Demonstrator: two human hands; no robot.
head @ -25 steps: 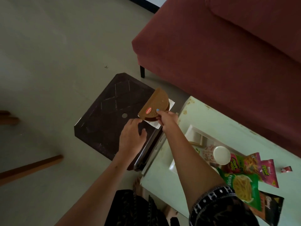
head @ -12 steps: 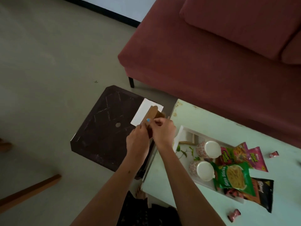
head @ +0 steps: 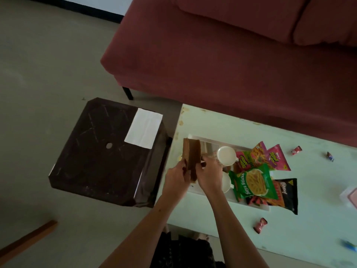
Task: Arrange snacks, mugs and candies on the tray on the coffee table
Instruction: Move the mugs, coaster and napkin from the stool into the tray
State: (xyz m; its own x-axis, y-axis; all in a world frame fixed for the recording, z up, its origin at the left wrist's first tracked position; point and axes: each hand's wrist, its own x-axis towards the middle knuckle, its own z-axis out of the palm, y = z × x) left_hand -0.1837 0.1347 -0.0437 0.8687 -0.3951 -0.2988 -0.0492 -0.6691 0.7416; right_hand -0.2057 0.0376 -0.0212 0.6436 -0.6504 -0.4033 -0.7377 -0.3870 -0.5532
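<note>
Both hands' fingers (head: 185, 165) grasp the brown packet (head: 191, 157), held upright between them above the tray (head: 195, 136).

A single head-worn camera looks steeply down and forward from close above the hands, whose fingers (head: 204, 163) sit near frame centre, the coffee table (head: 222, 124) stretching beyond and rightward.

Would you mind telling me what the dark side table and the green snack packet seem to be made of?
Dark side table: probably moulded plastic, glossy brown; scuffed top, rounded shiny edges.
Green snack packet: printed plastic or foil film, judging by its sheen and crimped edges.
</note>
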